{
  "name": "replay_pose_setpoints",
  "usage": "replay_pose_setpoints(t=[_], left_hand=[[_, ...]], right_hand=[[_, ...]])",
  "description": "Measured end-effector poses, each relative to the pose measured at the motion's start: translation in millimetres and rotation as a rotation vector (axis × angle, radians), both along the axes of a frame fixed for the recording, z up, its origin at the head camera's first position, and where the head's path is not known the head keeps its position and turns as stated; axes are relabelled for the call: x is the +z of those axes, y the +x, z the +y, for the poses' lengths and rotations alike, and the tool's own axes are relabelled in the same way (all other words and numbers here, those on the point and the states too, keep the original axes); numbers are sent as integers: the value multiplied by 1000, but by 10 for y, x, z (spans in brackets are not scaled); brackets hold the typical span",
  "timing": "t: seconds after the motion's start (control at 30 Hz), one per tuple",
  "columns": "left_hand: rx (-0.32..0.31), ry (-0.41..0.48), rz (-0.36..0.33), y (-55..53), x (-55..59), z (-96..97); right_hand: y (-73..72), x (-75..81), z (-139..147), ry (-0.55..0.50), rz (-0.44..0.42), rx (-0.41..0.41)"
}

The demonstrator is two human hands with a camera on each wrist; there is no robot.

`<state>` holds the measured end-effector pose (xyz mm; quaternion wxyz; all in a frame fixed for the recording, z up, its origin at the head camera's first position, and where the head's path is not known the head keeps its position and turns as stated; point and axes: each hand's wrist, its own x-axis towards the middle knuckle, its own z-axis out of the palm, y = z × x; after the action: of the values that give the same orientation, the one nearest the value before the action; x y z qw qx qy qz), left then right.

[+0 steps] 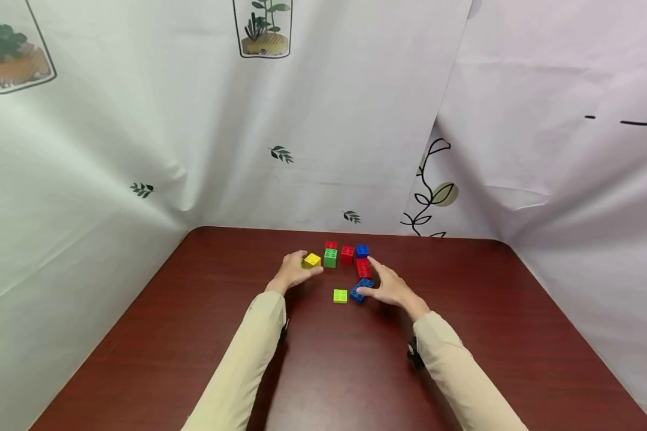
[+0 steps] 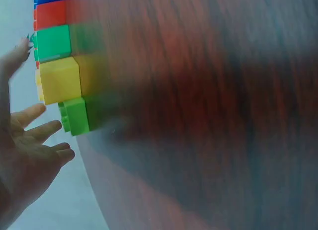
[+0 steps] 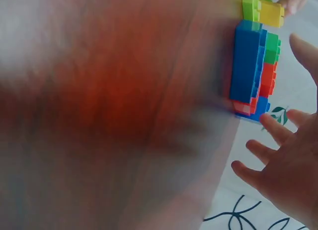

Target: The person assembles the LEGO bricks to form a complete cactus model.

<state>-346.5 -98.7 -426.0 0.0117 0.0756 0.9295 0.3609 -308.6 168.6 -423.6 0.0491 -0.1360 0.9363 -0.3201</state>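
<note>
My left hand point(image 1: 292, 272) is spread around a yellow building block point(image 1: 312, 260), its thumb on the near side and fingers on the far side. Beside that block, a green block point(image 2: 76, 116) shows near the fingertips in the left wrist view. On the other side, my right hand point(image 1: 390, 286) has its fingers apart, with the thumb over a long blue block point(image 1: 360, 291) and the index fingertip by a smaller blue block point(image 1: 362, 251). Between those two lies a red block point(image 1: 363, 268). In the right wrist view the right hand's fingers point(image 3: 278, 128) are extended, gripping nothing.
A green block point(image 1: 330, 258) and two red blocks, one of them a square red block point(image 1: 347, 254), stand between the hands. A lime block point(image 1: 340, 296) lies nearer on the dark red table point(image 1: 323, 371). Behind the table's far edge hangs a white printed cloth point(image 1: 323, 120).
</note>
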Motion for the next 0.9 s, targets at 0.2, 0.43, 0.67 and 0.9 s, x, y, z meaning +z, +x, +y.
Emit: replay_pose_setpoints(t=[0.2, 0.43, 0.67, 0.9], left_hand=[[51, 56, 23, 18, -48, 5], [47, 56, 85, 16, -119, 30], [69, 65, 154, 22, -242, 22], [71, -19, 226, -40, -219, 77]], right_hand=[[21, -142, -24, -75, 28, 14], [59, -215, -34, -102, 43, 7], [92, -253, -66, -42, 17, 31], [93, -249, -46, -59, 10, -5]])
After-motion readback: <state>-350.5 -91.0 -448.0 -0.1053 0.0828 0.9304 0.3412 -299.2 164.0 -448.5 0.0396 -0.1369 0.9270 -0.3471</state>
